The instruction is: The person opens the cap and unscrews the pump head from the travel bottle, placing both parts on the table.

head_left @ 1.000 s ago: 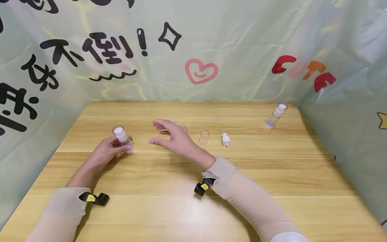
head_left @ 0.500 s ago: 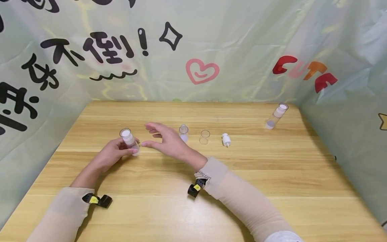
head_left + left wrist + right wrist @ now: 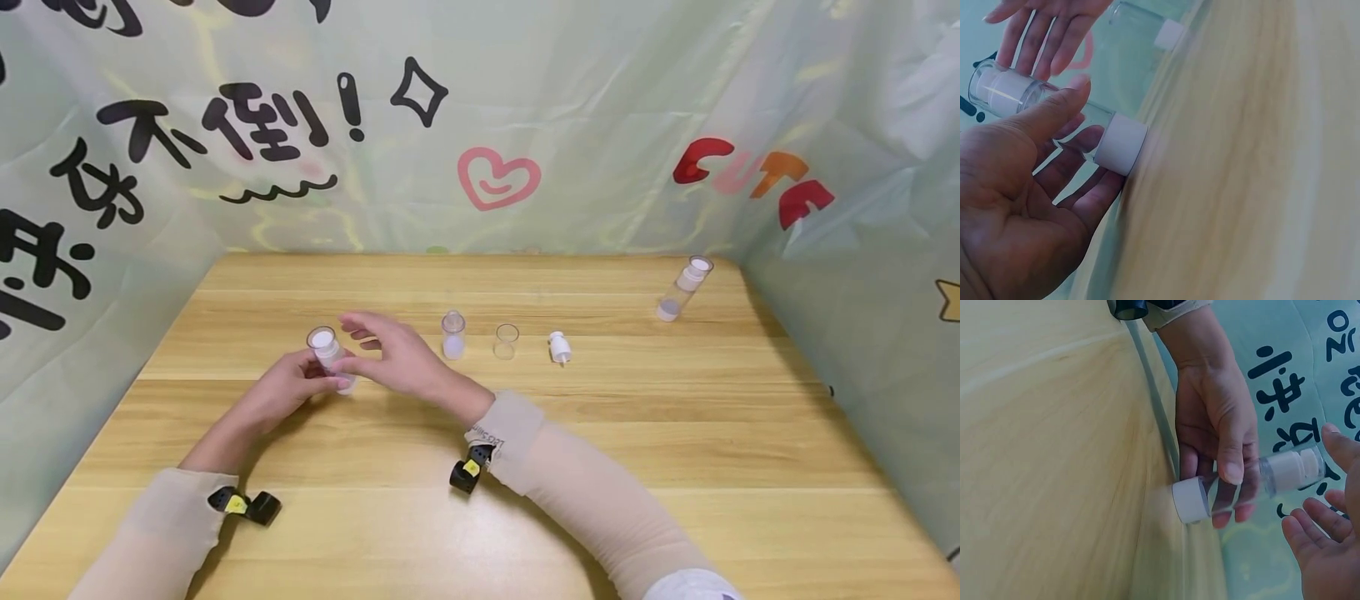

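White-topped bottle [image 3: 326,346] is gripped by the left hand [image 3: 288,385]; the right hand [image 3: 397,360], thumb and fingers apart, hangs just beside it.

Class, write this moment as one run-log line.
left hand: holds bottle | right hand: at bottle's top, contact unclear | table: clear cap, white pump, corner bottle

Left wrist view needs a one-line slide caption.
Left hand grips a clear, white-based cylindrical bottle; the right hand, fingers extended, hovers beside its capped end.
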A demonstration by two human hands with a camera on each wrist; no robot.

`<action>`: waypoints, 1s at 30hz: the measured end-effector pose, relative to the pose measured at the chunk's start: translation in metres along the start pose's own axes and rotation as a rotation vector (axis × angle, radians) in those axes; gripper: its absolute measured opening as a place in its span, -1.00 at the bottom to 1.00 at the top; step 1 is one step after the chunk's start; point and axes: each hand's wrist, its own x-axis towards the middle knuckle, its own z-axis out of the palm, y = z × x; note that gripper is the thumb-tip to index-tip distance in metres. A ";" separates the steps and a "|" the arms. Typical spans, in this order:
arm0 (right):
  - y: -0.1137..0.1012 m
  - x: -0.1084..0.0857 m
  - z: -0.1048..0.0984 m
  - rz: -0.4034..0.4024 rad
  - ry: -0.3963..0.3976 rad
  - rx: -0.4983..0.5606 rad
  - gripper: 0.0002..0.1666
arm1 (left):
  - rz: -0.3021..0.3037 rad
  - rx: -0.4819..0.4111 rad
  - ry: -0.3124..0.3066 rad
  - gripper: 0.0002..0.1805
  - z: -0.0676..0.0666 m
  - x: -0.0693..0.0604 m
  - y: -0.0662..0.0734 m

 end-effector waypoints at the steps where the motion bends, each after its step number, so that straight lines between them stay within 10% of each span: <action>1: 0.000 0.000 0.001 -0.007 -0.003 0.000 -0.21 | 0.001 0.003 0.000 -0.48 0.001 0.000 0.001; 30: 0.001 -0.006 0.004 0.000 0.029 -0.109 -0.52 | 0.065 0.022 -0.044 -0.65 0.025 0.005 0.010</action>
